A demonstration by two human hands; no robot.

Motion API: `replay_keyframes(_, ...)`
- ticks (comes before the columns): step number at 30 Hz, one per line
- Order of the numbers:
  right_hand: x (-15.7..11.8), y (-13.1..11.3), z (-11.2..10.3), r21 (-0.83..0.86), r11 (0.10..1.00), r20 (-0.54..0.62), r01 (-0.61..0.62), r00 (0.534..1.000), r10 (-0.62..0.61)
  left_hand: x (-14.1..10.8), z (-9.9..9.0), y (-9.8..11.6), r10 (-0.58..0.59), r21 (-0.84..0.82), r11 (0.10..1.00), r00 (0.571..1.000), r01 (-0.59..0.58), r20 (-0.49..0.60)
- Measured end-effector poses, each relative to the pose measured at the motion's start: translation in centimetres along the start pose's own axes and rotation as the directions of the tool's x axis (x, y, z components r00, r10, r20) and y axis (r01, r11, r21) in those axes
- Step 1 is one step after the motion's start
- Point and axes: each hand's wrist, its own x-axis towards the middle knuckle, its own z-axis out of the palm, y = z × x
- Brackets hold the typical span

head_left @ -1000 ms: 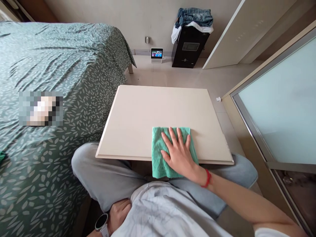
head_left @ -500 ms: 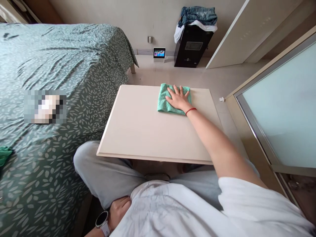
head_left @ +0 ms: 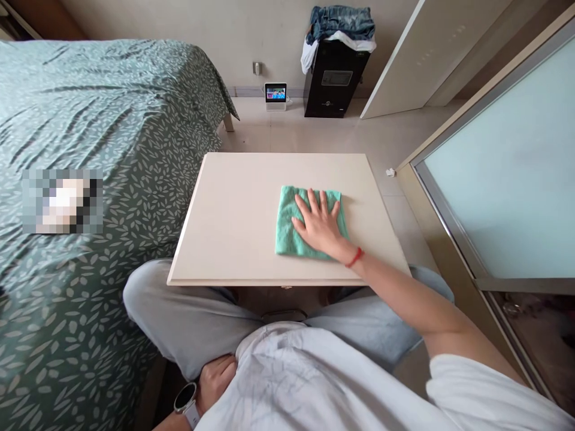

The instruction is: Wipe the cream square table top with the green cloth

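Observation:
My right hand [head_left: 318,226] lies flat with fingers spread on a folded green cloth [head_left: 291,230], pressing it to the tabletop. The cloth sits right of the middle of a small cream table [head_left: 229,221]. A red cord bracelet [head_left: 354,257] circles my right wrist. Down in my lap, my left hand [head_left: 217,379] rests on my thigh with its fingers curled, and the fingertips are hidden beside my white shirt [head_left: 305,377]. On the left wrist is a watch [head_left: 185,397] with a dark face.
A bed [head_left: 130,197] with a green leaf-patterned sheet stands at the left, with a blurred item on it. Against the wall are a small screen [head_left: 275,96] and a black cabinet [head_left: 336,81] topped with jeans [head_left: 341,24]. Frosted sliding panels [head_left: 507,179] border the right.
My right hand and the cloth have moved from the table's far edge toward me. The view has shifted slightly right. My left hand stays in my lap.

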Motion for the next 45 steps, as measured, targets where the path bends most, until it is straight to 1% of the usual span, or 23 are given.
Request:
replay_keyframes(2, -4.5, -0.2, 0.5, -0.024, 0.998, 0.009, 0.053, 0.999, -0.052, 0.0, -0.1, 0.0, 0.010, -0.004, 1.000, 1.000, -0.010, 0.004)
replay_keyframes(4, -7.4, -0.1, 1.0, -0.036, 0.995, 0.004, 0.091, 0.996, -0.091, -0.1, 0.0, 0.0, 0.020, 0.004, 1.000, 1.000, -0.020, 0.008)
replay_keyframes(5, -8.1, 0.0, 1.1, -0.040, 0.994, -0.004, 0.103, 0.995, -0.103, -0.2, 0.0, -0.1, 0.023, 0.011, 1.000, 1.000, -0.023, 0.014)
replay_keyframes(7, -7.7, 0.4, 1.2, -0.041, 0.993, -0.013, 0.112, 0.994, -0.112, -0.4, 0.1, -0.2, 0.024, 0.025, 0.999, 0.999, -0.025, 0.031)
replay_keyframes(8, -6.7, 0.6, 1.2, -0.040, 0.994, -0.013, 0.106, 0.994, -0.107, -0.5, 0.1, -0.2, 0.022, 0.030, 0.999, 0.999, -0.023, 0.040)
replay_keyframes(10, -3.5, 1.2, 0.8, -0.036, 0.997, -0.006, 0.074, 0.997, -0.074, -0.6, 0.2, -0.2, 0.021, 0.031, 0.999, 0.999, -0.022, 0.037)
replay_keyframes(14, 5.7, 2.8, -0.6, -0.007, 0.999, 0.000, -0.040, 0.999, 0.040, -0.3, 0.2, 0.0, 0.031, 0.044, 0.999, 0.999, -0.030, -0.016)
replay_keyframes(17, 11.8, 3.8, -1.7, 0.050, 0.992, 0.020, -0.117, 0.993, 0.117, 0.4, -0.2, 0.4, 0.056, 0.070, 0.996, 0.998, -0.056, -0.002)
replay_keyframes(19, 14.3, 4.0, -2.0, 0.063, 0.986, 0.028, -0.157, 0.987, 0.155, 1.0, -0.5, 0.6, 0.062, 0.082, 0.995, 0.998, -0.062, -0.005)
replay_keyframes(20, 15.0, 4.1, -2.0, 0.062, 0.984, 0.022, -0.167, 0.986, 0.166, 1.2, -0.6, 0.7, 0.065, 0.083, 0.995, 0.998, -0.064, -0.008)
replay_keyframes(22, 15.2, 4.1, -1.7, 0.058, 0.985, -0.002, -0.164, 0.986, 0.165, 1.6, -0.8, 0.8, 0.072, 0.080, 0.994, 0.997, -0.070, -0.019)
replay_keyframes(24, 14.0, 3.9, -1.2, 0.053, 0.988, -0.031, -0.147, 0.988, 0.149, 1.7, -0.9, 0.9, 0.093, 0.068, 0.994, 0.995, -0.091, -0.023)
replay_keyframes(26, 11.4, 3.4, -0.5, 0.034, 0.992, -0.053, -0.124, 0.991, 0.126, 1.7, -0.8, 0.8, 0.109, 0.064, 0.992, 0.994, -0.107, -0.030)
replay_keyframes(28, 7.4, 2.7, 0.4, 0.003, 0.996, -0.074, -0.084, 0.994, 0.084, 1.6, -0.7, 0.8, 0.119, 0.058, 0.991, 0.992, -0.117, -0.032)
replay_keyframes(31, -0.5, 1.8, 1.7, -0.046, 0.998, -0.114, 0.036, 0.993, -0.041, 1.4, -0.5, 0.7, 0.106, 0.038, 0.994, 0.994, -0.105, -0.024)
replay_keyframes(34, -7.9, 1.5, 2.7, -0.094, 0.984, -0.151, 0.154, 0.974, -0.167, 1.3, -0.4, 0.7, 0.090, 0.021, 0.996, 0.996, -0.090, -0.018)
replay_keyframes(35, -9.5, 1.5, 2.9, -0.104, 0.978, -0.153, 0.181, 0.969, -0.195, 1.3, -0.4, 0.8, 0.094, 0.018, 0.995, 0.995, -0.093, -0.021)
replay_keyframes(36, -10.6, 1.7, 3.0, -0.109, 0.974, -0.148, 0.199, 0.966, -0.213, 1.4, -0.5, 0.8, 0.096, 0.016, 0.995, 0.995, -0.096, -0.020)
replay_keyframes(37, -10.9, 2.0, 3.1, -0.110, 0.972, -0.138, 0.207, 0.965, -0.221, 1.5, -0.5, 0.8, 0.100, 0.016, 0.995, 0.995, -0.100, -0.021)
replay_keyframes(38, -10.4, 2.4, 3.0, -0.105, 0.973, -0.125, 0.205, 0.968, -0.218, 1.6, -0.5, 0.9, 0.101, 0.019, 0.995, 0.995, -0.101, -0.024)
replay_keyframes(40, -7.5, 3.3, 2.6, -0.080, 0.982, -0.099, 0.170, 0.979, -0.177, 1.8, -0.7, 1.0, 0.096, 0.029, 0.995, 0.995, -0.096, -0.026)
replay_keyframes(42, -2.6, 4.4, 1.8, -0.042, 0.994, -0.077, 0.100, 0.992, -0.103, 2.0, -0.8, 1.1, 0.092, 0.037, 0.995, 0.995, -0.091, -0.031)
replay_keyframes(45, 6.0, 5.8, 0.1, 0.018, 1.000, -0.033, -0.011, 0.999, 0.012, 2.1, -0.9, 1.1, 0.096, 0.043, 0.995, 0.995, -0.095, -0.021)
